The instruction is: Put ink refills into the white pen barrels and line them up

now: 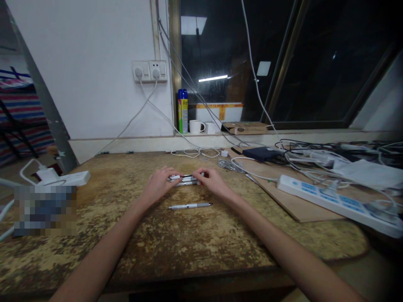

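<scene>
A small bundle of white and grey pens point(188, 179) lies crosswise near the middle of the worn wooden table point(189, 243). My left hand point(162, 181) has its fingers closed around the bundle's left end. At the right end, my right hand point(211, 181) pinches the pens between thumb and fingers. A dark thin piece shows along the top of the bundle, too small to make out. Closer to me lies a single pen point(189, 206), white with a grey grip, touched by neither hand.
A long white power strip point(333, 203) rests at the right on a brown board point(299, 212), amid tangled cables. Another power strip point(82, 178) sits at the left edge. Loose white cable point(195, 153) runs along the back. A mug point(195, 126) and spray can point(183, 111) stand on the sill.
</scene>
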A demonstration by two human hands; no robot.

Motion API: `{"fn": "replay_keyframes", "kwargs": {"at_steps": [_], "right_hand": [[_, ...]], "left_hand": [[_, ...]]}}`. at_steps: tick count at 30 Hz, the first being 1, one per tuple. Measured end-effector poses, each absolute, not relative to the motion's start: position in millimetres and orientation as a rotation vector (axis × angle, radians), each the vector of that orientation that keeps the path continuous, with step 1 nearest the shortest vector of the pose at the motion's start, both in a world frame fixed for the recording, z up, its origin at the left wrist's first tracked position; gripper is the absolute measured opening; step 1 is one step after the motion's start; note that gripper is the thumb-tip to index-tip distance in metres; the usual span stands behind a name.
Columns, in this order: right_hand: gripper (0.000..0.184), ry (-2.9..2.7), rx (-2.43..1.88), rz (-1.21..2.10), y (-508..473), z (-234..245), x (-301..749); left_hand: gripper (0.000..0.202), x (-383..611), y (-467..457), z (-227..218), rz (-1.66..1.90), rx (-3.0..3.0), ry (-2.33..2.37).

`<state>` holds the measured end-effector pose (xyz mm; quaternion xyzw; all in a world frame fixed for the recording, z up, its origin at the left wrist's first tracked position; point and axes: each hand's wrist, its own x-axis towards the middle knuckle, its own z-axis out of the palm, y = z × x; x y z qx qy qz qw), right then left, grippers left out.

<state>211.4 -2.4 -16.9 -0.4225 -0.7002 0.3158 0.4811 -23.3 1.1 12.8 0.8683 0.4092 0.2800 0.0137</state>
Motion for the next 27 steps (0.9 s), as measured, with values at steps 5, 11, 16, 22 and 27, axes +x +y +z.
{"fn": "replay_keyframes", "kwargs": {"at_steps": [5,11,16,22,27], "right_hand": [[0.039,-1.725,-1.027,0.797,-1.8,-18.9,212.9],[0.041,-1.642,-1.03,0.776,8.1,-21.7,222.4],[0.04,-1.496,-1.06,0.73,14.0,-18.5,230.8],[0.04,-1.428,-1.055,0.685,5.7,-3.5,233.8],[0.041,-1.439,-1.01,0.704,-1.7,5.8,232.9]], "left_hand": [[0.028,-21.2,-0.8,13.7,0.876,2.73,1.233],[0.031,-20.0,-0.3,14.7,1.015,2.63,1.147],[0.036,-22.9,5.0,14.1,1.117,2.507,1.118],[0.041,-27.4,11.5,12.1,1.124,2.308,1.125],[0.04,-28.8,14.6,11.4,1.218,2.081,1.096]]}}
